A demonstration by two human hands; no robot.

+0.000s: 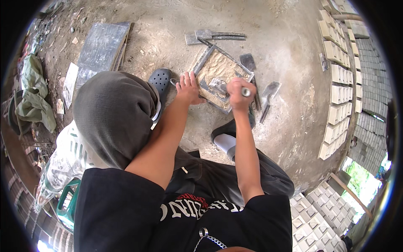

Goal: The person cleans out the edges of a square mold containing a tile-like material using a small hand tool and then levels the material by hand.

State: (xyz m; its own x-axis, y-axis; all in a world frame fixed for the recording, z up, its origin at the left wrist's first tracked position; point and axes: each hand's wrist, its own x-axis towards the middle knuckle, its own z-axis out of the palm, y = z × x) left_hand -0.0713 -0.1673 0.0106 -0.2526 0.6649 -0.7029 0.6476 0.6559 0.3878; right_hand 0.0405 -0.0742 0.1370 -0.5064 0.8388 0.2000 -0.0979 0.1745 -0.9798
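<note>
A shallow rectangular mould (240, 64) with dark metal edges lies on the floor in front of me, holding pale, sandy, crumbly material (220, 67). My left hand (189, 89) rests at the mould's left edge, its fingers spread and holding nothing. In my closed right hand (240, 93) is the handle of a trowel (218, 84), whose dusty blade is over the near part of the fill. The handle's round end sticks out of my fist. Part of the blade is blurred, so I cannot tell how firmly it touches the material.
Flat-bladed tools (203, 36) lie beyond the mould. A dark spatula (247, 61) and another trowel (270, 90) lie to its right. Grey boards (100, 46) are stacked at the left. Rows of pale blocks (336, 75) line the right. My shoes (160, 80) flank the mould.
</note>
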